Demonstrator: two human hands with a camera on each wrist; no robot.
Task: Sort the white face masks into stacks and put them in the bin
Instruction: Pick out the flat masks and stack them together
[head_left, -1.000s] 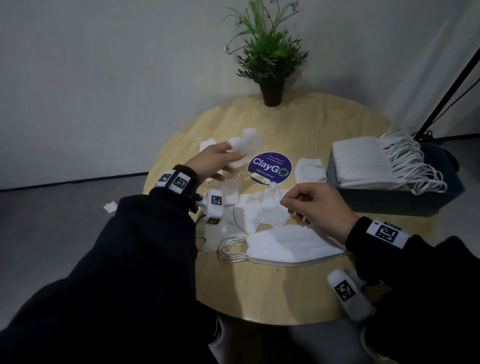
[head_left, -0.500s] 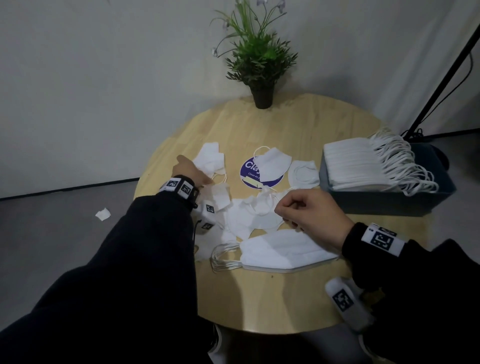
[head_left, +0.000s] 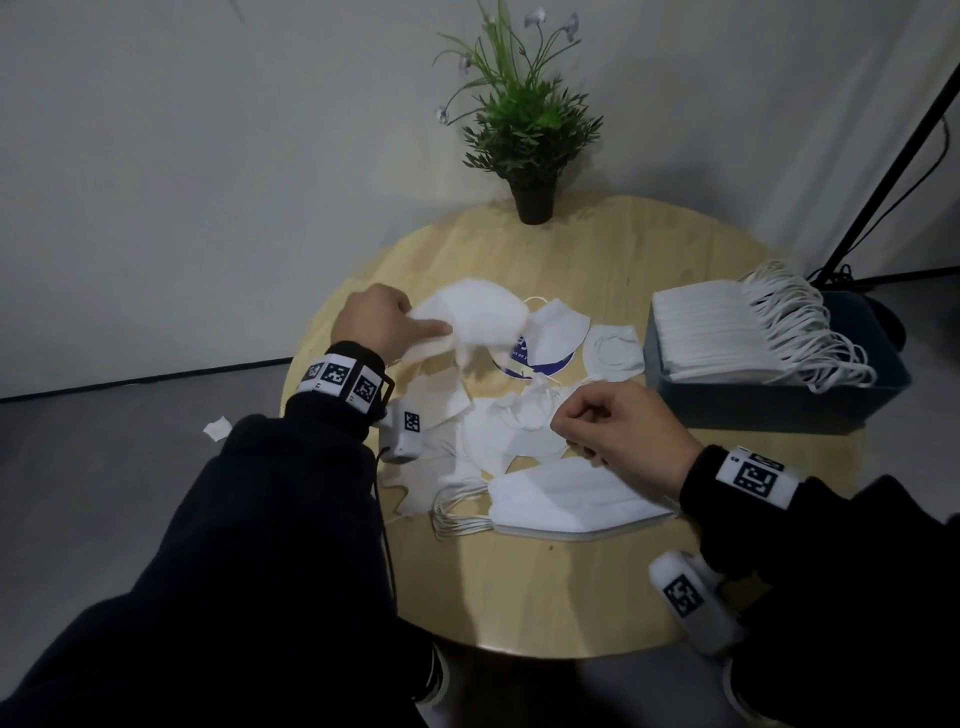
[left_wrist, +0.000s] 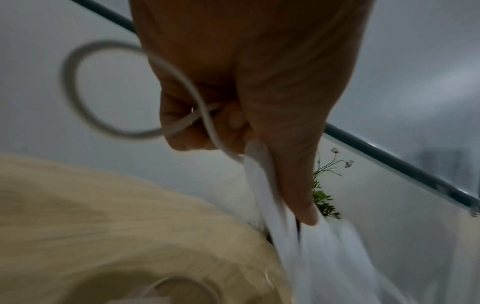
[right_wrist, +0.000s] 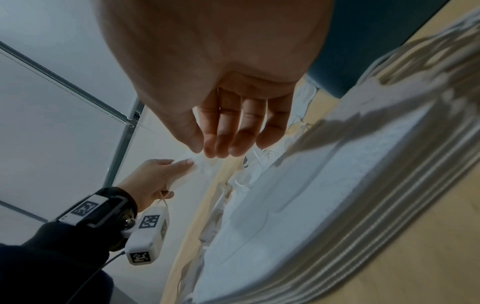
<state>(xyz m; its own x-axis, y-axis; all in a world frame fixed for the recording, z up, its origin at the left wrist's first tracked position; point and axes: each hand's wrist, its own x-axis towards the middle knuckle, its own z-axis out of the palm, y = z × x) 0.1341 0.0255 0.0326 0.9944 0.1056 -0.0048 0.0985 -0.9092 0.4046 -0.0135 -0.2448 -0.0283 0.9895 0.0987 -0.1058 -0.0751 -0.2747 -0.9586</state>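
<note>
Head view, as I read it from my station:
- Left hand (head_left: 376, 322): raised over the far left of the round table (head_left: 545, 587), thumb and fingers pinching a blurred white mask (head_left: 480, 325) by its near edge.
- Right hand (head_left: 621, 428): fingers curled loosely above the loose masks (head_left: 511, 431); I cannot tell whether it has hold of anything here.
- Near stack (head_left: 574, 501): folded masks piled on the table just in front of my right hand, ear loops to the left.
- Bin (head_left: 779, 402): dark blue, at the right edge of the table, with a row of stacked masks (head_left: 711, 330) in it, loops hanging over.
- Potted plant (head_left: 524, 130): far side of the table.

Left wrist view:
- Left hand (left_wrist: 249, 86): fingers curled round an ear loop (left_wrist: 75, 92), thumb pressed on the white mask (left_wrist: 311, 246) hanging below.

Right wrist view:
- Right hand (right_wrist: 226, 107): fingers (right_wrist: 223, 139) nearly straight, tips together, nothing visibly between them.
- Near stack (right_wrist: 311, 195): on the table beside it
</note>
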